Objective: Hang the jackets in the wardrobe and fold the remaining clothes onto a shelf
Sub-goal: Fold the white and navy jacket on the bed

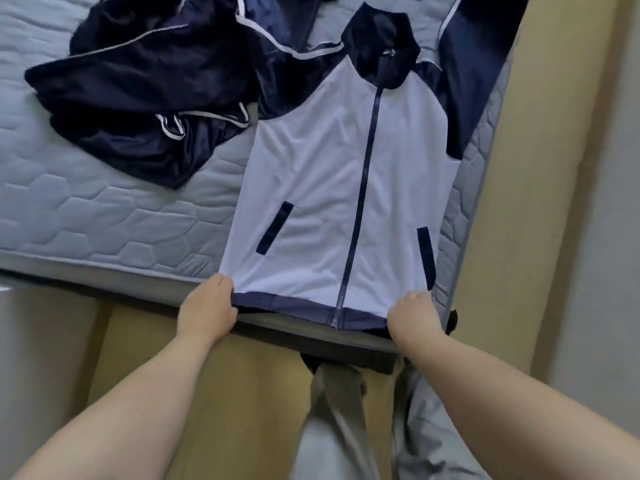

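Well, early days by the look of it: nothing here is hung or folded yet. The white-and-navy jacket (346, 174) lies flat, zipped & face up on the mattress (86, 220). Its collar points toward the mattress's far side, and its hem sits right at the near edge, lapping just over it. The left hand (207, 306) has its fingers curled round the navy hem band at the corner on the person's left. The right hand (414, 315) does the same at the other corner, so both are closed tight on fabric w/ the hem drawn fairly straight between them. Judging from that, the step in hand is prob. squaring the jacket up or lifting it off the mattress, ahead of putting it on a hanger. No hanger, wardrobe or shelf is in view, so can't tell how close they are. Further in on the mattress, to the left of the jacket, sits a crumpled heap of navy clothes (138, 98) w/ white piping, touching the jacket's navy sleeve. Can't tell whether that heap is jackets, trousers or both. What's left, as I read it, is basically everything: hang this jacket, sort the heap, hang any other jackets & fold the rest onto a shelf.
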`<action>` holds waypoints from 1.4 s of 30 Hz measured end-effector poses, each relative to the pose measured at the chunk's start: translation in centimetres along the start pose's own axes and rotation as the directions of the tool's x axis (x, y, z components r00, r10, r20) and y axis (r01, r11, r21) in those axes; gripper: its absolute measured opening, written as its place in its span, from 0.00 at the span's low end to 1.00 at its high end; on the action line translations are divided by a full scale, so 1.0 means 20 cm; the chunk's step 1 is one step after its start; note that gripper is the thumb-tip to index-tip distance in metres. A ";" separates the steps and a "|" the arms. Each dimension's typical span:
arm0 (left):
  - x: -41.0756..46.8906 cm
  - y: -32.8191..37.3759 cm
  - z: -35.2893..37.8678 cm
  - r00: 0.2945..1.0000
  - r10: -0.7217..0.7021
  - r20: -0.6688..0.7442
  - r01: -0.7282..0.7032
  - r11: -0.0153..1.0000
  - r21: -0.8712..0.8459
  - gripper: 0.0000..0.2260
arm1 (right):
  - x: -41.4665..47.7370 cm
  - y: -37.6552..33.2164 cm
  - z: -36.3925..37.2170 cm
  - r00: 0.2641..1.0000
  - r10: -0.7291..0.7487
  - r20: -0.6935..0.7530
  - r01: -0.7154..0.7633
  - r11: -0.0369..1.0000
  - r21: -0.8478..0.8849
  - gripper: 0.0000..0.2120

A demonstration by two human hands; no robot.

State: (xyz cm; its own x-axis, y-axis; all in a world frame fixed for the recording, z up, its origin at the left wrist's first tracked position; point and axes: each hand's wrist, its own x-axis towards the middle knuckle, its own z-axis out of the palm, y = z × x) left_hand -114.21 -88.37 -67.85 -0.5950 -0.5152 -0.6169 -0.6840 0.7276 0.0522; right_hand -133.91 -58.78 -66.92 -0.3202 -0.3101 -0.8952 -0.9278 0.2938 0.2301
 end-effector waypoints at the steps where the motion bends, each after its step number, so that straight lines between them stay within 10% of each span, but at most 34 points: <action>1: -0.01 0.00 0.04 1.000 -0.013 -0.008 0.013 1.000 -0.016 0.08 | 0.01 -0.04 0.02 1.000 -0.001 -0.009 0.001 1.000 0.012 0.12; 5: -0.01 -0.01 0.18 0.997 -0.073 -0.019 0.072 0.996 -0.046 0.07 | 0.06 -0.14 0.10 0.987 -0.092 -0.135 0.112 0.983 0.147 0.15; 9: 0.02 0.02 0.23 0.977 -0.178 0.116 0.188 0.978 -0.088 0.26 | 0.10 -0.15 0.15 0.976 -0.216 0.000 0.206 0.931 0.302 0.23; 13: 0.05 0.18 0.10 0.915 -0.317 0.248 0.239 0.924 0.300 0.25 | 0.18 0.05 -0.01 0.964 -0.227 0.141 0.089 0.769 0.633 0.17; 17: 0.27 0.62 -0.20 0.942 -0.275 0.193 0.211 0.931 0.298 0.15 | 0.35 0.56 -0.24 0.987 0.158 -0.006 -0.068 0.462 0.884 0.10; 21: 0.63 1.25 -0.52 0.996 0.002 0.088 -0.005 0.999 0.038 0.11 | 0.61 1.21 -0.42 0.858 0.514 0.008 -0.067 0.097 0.993 0.09; 28: 1.30 2.23 -0.82 0.998 0.058 0.015 -0.047 0.911 -0.409 0.18 | 1.09 2.12 -0.60 0.697 0.709 0.108 0.072 -0.220 0.973 0.29; 34: 1.60 2.61 -0.78 0.990 -0.069 0.121 0.105 0.939 -0.328 0.16 | 1.36 2.65 -0.84 0.805 0.587 0.091 0.210 -0.425 0.881 0.40; 42: 1.55 2.74 -0.69 0.988 -0.031 0.149 0.112 0.811 -0.574 0.27 | 1.25 2.92 -0.94 0.981 0.191 0.038 0.143 -0.838 0.527 0.20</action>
State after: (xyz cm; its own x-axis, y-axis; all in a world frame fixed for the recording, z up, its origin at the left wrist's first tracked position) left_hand -175.93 -70.75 -73.32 -0.5036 -0.4643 -0.7285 -0.8639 0.2723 0.4237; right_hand -199.67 -66.45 -68.74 -0.4839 -0.2136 -0.8486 0.8327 0.1857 -0.5216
